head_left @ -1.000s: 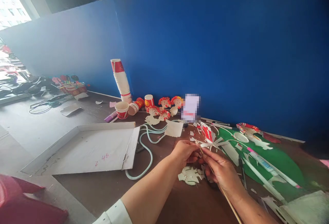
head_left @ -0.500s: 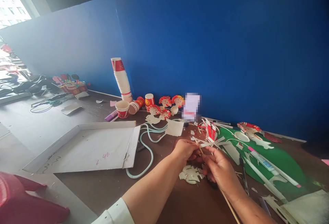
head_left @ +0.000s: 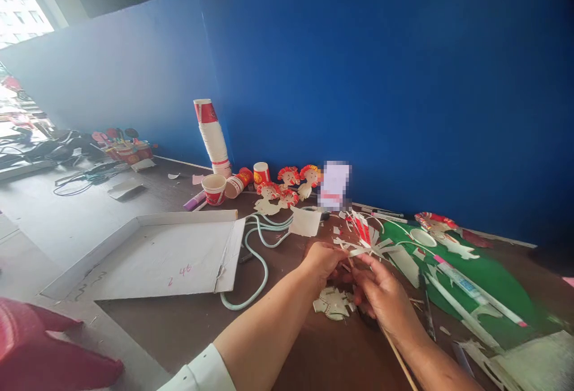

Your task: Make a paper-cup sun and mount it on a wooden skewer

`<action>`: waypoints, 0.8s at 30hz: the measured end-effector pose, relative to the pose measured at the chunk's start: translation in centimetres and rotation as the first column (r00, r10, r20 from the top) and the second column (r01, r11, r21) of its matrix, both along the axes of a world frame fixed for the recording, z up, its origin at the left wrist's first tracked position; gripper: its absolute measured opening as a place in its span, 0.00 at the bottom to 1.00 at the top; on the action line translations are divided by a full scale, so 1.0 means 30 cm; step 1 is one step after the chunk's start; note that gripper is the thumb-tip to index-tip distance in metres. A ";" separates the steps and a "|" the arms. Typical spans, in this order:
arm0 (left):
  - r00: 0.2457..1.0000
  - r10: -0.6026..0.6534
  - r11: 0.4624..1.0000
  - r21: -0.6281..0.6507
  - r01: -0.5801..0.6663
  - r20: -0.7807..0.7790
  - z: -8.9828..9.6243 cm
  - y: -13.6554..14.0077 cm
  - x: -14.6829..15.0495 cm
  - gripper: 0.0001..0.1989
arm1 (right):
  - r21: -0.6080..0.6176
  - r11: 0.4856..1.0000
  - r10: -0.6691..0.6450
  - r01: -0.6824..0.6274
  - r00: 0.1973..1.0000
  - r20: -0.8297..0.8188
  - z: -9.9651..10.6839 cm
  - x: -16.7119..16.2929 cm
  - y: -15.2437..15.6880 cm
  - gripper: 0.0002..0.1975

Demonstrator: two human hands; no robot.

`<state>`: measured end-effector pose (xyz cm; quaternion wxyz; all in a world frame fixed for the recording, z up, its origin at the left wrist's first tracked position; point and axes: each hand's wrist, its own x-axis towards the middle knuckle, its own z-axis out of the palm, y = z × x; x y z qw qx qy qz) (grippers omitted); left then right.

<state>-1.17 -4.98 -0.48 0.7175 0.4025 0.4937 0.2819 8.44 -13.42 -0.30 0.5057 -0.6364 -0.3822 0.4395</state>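
Observation:
My left hand [head_left: 323, 263] is closed, its thumb and fingertips pinching a white strip of a cut-up paper cup [head_left: 368, 232]. The cup is slit into red and white strips that splay outward. My right hand [head_left: 385, 289] meets it from the right, fingers closed around a thin wooden stick [head_left: 398, 358]. The stick runs from the fingertips under the right palm towards the lower edge of view. Its upper end lies against the paper strip; the exact contact is hidden by my fingers. Just below my hands, a pale paper cutout [head_left: 333, 304] lies on the brown table.
A white shallow box lid [head_left: 179, 259] and a light-blue cable [head_left: 264, 265] lie left. Behind are stacked paper cups [head_left: 213, 140] and red-fringed paper figures [head_left: 289, 177]. A green sheet [head_left: 497, 277] with a pink-capped marker [head_left: 461, 283] is right. A red stool [head_left: 49, 343] stands lower left.
Both hands stay nearly in place, pressed together on the strip and stick. The splayed cup strips have shifted slightly; the view has moved very little.

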 end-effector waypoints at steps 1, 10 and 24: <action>1.000 0.003 1.000 0.002 -0.003 0.000 -0.002 0.001 0.000 0.10 | 0.000 1.000 0.000 0.000 1.000 0.000 0.002 -0.002 -0.001 0.23; 0.999 0.016 1.000 -0.005 -0.016 0.042 -0.008 0.005 0.000 0.09 | 0.011 0.999 -0.034 0.036 0.990 -0.140 -0.002 -0.006 0.002 0.26; 0.998 0.066 0.996 -0.059 -0.065 0.007 0.004 0.001 0.009 0.13 | -0.017 0.999 -0.038 0.035 0.967 -0.252 -0.020 0.004 0.011 0.26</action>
